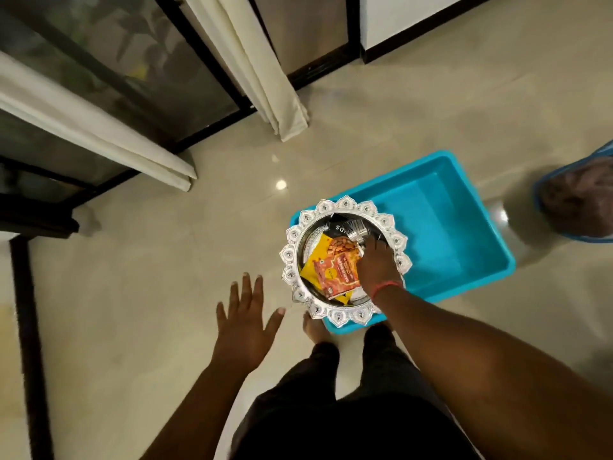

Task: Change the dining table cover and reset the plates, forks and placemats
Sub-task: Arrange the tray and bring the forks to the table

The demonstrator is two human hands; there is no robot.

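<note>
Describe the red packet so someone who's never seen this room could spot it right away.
Find the blue tub on the floor. Over its near corner the right hand holds a round silver tray with a scalloped rim. The red packet lies in the tray on top of a yellow packet; it alone is red and pictures nuts.

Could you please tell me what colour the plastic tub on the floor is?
The plastic tub is bright turquoise blue, seen in the head view.

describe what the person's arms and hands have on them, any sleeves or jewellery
Both forearms are bare, with no sleeves in view. The right hand has a thin red thread tied around its wrist. The left hand shows no rings, watch or band.
</note>
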